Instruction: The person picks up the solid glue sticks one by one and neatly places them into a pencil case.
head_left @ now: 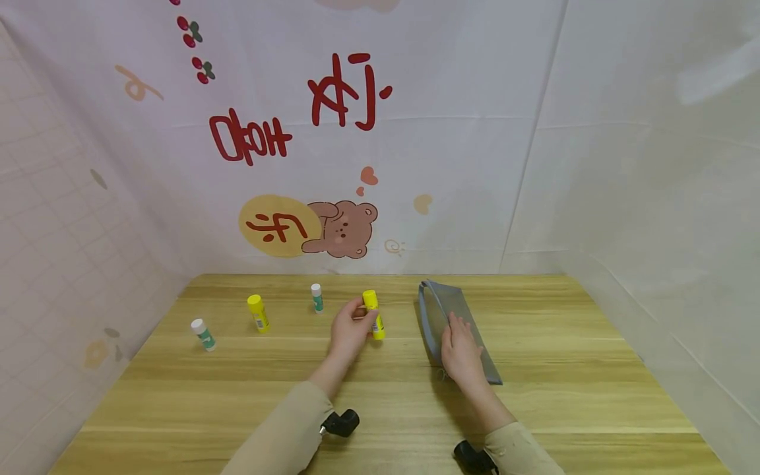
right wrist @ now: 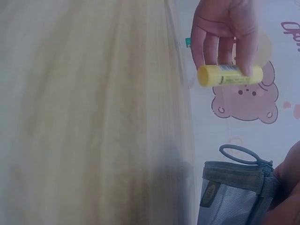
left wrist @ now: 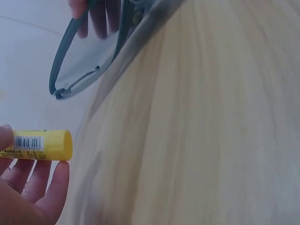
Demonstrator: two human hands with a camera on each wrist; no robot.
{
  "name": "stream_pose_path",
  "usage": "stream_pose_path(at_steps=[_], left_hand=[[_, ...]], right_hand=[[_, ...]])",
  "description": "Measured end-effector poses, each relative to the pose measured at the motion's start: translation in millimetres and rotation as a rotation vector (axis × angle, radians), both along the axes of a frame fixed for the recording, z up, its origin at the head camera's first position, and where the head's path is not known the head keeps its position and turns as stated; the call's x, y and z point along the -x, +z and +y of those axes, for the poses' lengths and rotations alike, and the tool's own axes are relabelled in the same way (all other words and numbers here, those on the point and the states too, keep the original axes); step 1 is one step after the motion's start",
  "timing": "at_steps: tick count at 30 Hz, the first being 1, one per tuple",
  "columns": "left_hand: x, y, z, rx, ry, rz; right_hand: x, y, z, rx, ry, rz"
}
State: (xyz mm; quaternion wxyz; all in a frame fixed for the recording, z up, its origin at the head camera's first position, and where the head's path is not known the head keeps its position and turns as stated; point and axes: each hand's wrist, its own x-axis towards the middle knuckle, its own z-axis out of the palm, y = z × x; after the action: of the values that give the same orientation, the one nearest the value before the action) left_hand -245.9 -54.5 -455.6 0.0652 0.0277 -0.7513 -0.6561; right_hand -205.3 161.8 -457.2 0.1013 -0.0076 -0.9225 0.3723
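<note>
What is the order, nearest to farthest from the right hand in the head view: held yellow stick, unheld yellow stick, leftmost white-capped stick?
1. Held yellow stick: in the left hand.
2. Unheld yellow stick: left of that hand.
3. Leftmost white-capped stick: far left.

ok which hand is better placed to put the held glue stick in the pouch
Left, I'd judge: the left hand pinches the yellow glue stick near the gray mesh pouch, while the right hand holds that pouch, its mouth open.
</note>
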Motion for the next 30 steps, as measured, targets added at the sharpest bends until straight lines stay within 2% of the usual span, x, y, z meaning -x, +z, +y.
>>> stream_pose_path(at_steps=[5, 10, 23, 30], left_hand=[[-2.0, 4.4, 12.6, -0.048, -0.04, -0.03], [-2.3, 3.3, 25.8, -0.092, -0.069, -0.033], [-1.5, 0.0, 59.4, -0.155, -0.084, -0.102], [0.6, 0.2, 72.9, -0.17, -0.098, -0.108]], right_hand=[[0.1, -0.6, 0, 0.003, -0.001, 0.002], [0.4, -1.3, 0, 0.006, -0.008, 0.004], [2.5, -1.2, 1, 0.019, -0.014, 0.008], [3.6, -0.2, 0, 0.032, -0.013, 0.003]])
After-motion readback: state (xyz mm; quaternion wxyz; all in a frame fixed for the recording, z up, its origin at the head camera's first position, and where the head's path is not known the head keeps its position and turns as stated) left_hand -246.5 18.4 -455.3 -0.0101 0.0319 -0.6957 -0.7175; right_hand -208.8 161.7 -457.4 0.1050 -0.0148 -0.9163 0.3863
